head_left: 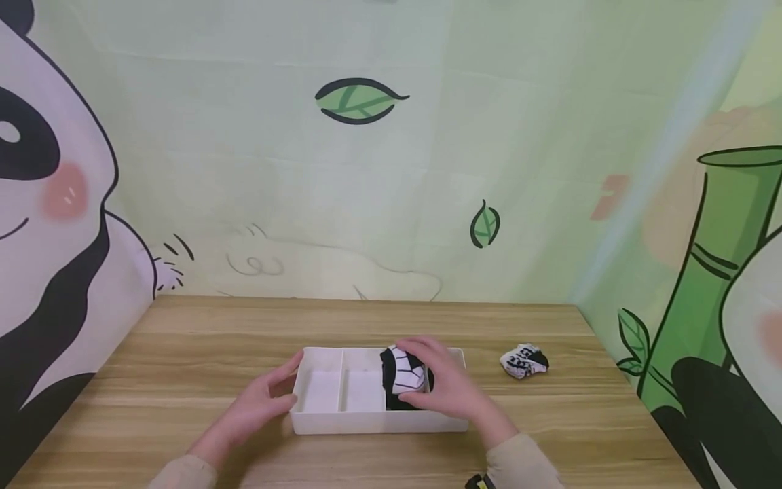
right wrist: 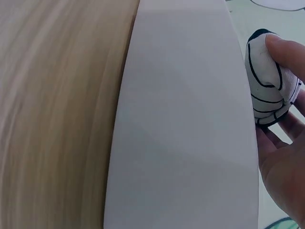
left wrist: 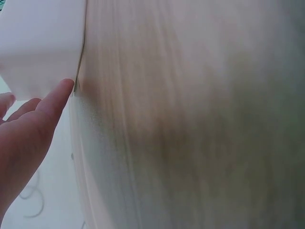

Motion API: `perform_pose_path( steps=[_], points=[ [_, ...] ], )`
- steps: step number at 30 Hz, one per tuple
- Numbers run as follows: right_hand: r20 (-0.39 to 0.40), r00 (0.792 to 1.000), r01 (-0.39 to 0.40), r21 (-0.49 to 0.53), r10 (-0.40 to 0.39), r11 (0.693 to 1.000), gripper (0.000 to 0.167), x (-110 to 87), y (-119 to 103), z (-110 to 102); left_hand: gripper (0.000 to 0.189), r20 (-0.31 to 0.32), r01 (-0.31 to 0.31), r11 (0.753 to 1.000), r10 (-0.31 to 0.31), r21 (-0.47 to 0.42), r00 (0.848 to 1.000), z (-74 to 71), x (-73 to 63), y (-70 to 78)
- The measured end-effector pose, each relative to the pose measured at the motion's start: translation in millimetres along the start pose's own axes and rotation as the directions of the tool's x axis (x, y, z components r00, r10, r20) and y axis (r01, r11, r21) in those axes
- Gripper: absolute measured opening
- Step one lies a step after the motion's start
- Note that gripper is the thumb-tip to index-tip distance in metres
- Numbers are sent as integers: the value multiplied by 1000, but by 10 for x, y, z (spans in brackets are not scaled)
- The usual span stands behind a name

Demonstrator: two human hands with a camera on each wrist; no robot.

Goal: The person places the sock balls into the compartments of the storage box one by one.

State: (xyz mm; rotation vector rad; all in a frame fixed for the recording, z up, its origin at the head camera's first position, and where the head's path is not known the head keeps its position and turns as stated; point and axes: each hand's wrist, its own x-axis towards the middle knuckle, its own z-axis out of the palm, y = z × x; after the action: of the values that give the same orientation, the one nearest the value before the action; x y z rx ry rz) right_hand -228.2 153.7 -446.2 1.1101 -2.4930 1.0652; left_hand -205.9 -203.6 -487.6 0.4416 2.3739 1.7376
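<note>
A white divided box [head_left: 380, 424] stands on the table. My right hand [head_left: 449, 380] pinches a balled-up sock [head_left: 408, 370], white with black lines and a black end, between thumb and fingers over the box's right compartment. Something black [head_left: 400, 402] shows beneath it there; its kind is hidden. In the right wrist view, the sock [right wrist: 267, 81] is held above the rim of the box [right wrist: 183, 119]. My left hand [head_left: 259, 404] rests against the box's left end, thumb and fingers spread. The left wrist view shows a fingertip of that hand [left wrist: 31, 126] touching the box [left wrist: 40, 52] near its bottom edge.
Another bundled sock [head_left: 524, 360], black and white, lies on the wooden table [head_left: 214, 339] to the right of the box. Behind the table hangs a backdrop [head_left: 275, 190] with panda and bamboo drawings. A small black and yellow object [head_left: 479, 482] shows by the right sleeve.
</note>
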Motion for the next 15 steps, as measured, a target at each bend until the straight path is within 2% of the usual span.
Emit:
perform_pose_path(
  steps=[8,15],
  points=[
    [-18,999,32,10,-32,999,76,75,-60,157,75,-3,-4,1000,5,6,1000,0,1,-7],
    [-33,999,3,10,-3,1000,77,127,-129,284,75,-2,-15,1000,15,-5,1000,3,2,-9]
  ],
)
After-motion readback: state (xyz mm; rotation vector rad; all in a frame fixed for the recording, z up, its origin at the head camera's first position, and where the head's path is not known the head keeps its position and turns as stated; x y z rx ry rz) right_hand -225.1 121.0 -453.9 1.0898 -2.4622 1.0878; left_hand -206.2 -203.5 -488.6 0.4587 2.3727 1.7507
